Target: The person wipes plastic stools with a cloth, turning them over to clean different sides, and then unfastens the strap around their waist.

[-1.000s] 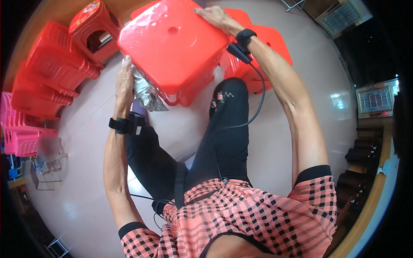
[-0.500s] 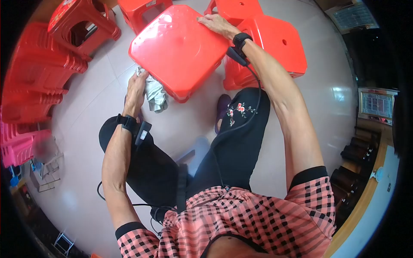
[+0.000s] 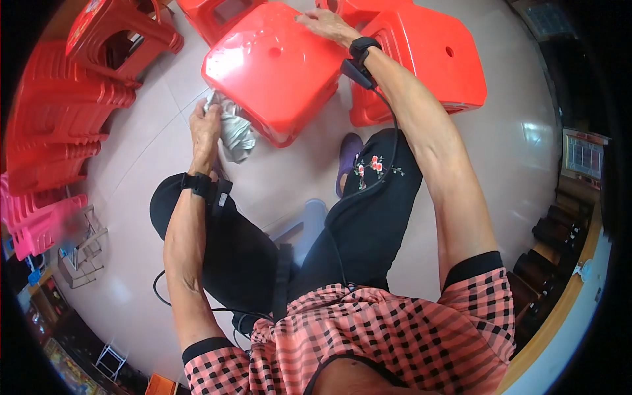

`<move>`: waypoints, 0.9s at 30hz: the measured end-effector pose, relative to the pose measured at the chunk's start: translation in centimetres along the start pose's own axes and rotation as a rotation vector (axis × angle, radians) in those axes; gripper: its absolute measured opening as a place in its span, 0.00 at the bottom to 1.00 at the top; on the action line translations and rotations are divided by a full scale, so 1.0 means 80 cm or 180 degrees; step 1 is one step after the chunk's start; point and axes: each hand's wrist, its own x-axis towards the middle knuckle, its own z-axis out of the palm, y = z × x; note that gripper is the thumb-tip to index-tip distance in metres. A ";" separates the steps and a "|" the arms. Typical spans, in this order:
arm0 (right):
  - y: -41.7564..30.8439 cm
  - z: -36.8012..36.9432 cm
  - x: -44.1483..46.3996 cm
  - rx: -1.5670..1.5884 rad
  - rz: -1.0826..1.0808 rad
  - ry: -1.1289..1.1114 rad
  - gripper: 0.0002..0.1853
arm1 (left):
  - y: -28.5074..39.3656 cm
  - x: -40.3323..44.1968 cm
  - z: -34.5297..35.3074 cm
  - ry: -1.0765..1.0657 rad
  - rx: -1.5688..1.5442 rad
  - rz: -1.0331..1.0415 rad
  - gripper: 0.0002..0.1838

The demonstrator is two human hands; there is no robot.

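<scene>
A red plastic stool (image 3: 280, 72) with a square seat and a small round hole is in front of me, seat up. My left hand (image 3: 205, 128) is closed on a pale, crumpled cloth (image 3: 237, 135), which hangs beside the stool's near left side. My right hand (image 3: 326, 26) reaches over the stool's far right edge, its fingers stretched out and slightly bent above or on the seat; whether they touch it I cannot tell. Close on the right stands another red stool (image 3: 428, 59).
More red stools (image 3: 220, 16) are at the back. Stacked red stools (image 3: 56, 108) and pink stools (image 3: 46, 220) line the left side. My legs straddle a grey-blue plastic seat (image 3: 313, 227). A cable (image 3: 396, 131) runs from my right wrist over my thigh.
The stool in front has gone from tilted to more level, and its seat hole shows now. My right hand has loosened from its edge. The cloth has moved slightly up beside it.
</scene>
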 end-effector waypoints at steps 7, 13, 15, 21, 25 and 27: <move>0.041 0.017 -0.012 -0.0086 0.0429 0.1091 0.34 | 0.028 0.000 -0.044 0.0717 -0.0747 0.0062 0.07; 0.069 0.063 -0.049 0.0126 0.1465 0.2538 0.24 | 0.036 -0.008 -0.040 0.0472 -0.0796 -0.0183 0.04; 0.093 0.058 -0.048 0.0796 0.2017 0.1987 0.27 | 0.050 -0.013 -0.037 0.0386 -0.0735 -0.0135 0.04; 0.158 0.150 -0.097 0.1303 0.2882 0.1059 0.32 | 0.051 -0.007 -0.031 0.0340 -0.0645 -0.0190 0.09; 0.126 0.199 -0.140 0.4335 0.3248 0.0971 0.35 | 0.060 -0.024 -0.032 0.0014 -0.0491 -0.0332 0.06; 0.095 0.204 -0.156 0.5029 0.3050 0.0546 0.37 | 0.062 -0.027 -0.037 -0.0310 -0.0134 -0.0494 0.07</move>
